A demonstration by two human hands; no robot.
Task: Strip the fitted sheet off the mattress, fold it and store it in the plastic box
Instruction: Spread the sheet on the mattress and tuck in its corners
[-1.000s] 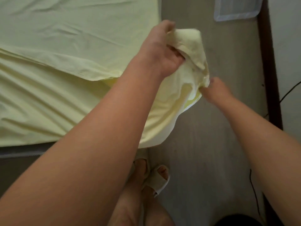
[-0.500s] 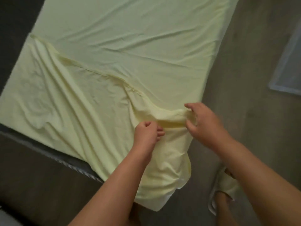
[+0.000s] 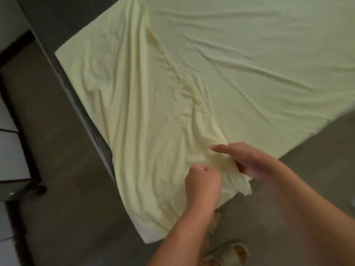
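Already the sheet [image 3: 172, 73] looks pulled off and half folded, with the left hand [image 3: 202, 182] and right hand [image 3: 251, 160] gripping its corner; more folding and boxing are left.

Cut off by the top and right edges: the fitted sheet [image 3: 230, 64], with no telling how far beyond. Buried under it almost everywhere: the mattress [image 3: 96, 143], showing only as a dark edge with striped piping at left. Curled under and out of sight: the fingertips of the left hand [image 3: 202, 184]; impossible to say whether gripping cloth or not. Tucked into the bunched cloth: the lower fingers of the right hand [image 3: 257, 164]. Smeared by motion: the right forearm. Half covered by the left forearm and clipped by the bottom edge: a foot in a pale slipper [image 3: 228, 252]. Too blurred to name: a small dark object [image 3: 41, 189] on the floor at left.
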